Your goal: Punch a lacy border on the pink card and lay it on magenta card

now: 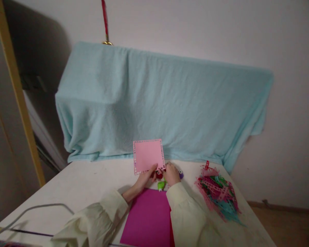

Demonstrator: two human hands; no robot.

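Head view: there's your pink sheet (pixel 147 154), at twelve o'clock from the purple sheet (pixel 148 219), your left hand (pixel 146 177) pinching its five-o'clock edge; your right hand (pixel 172 174) curls by that corner, fingertips hidden, grip impossible to tell; looks light, bendy, the punched border (pixel 134 159) likely tearable; favour its plain inner area.

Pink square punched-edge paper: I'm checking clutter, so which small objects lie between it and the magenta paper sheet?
The head view shows a partly hidden red object and a green object.
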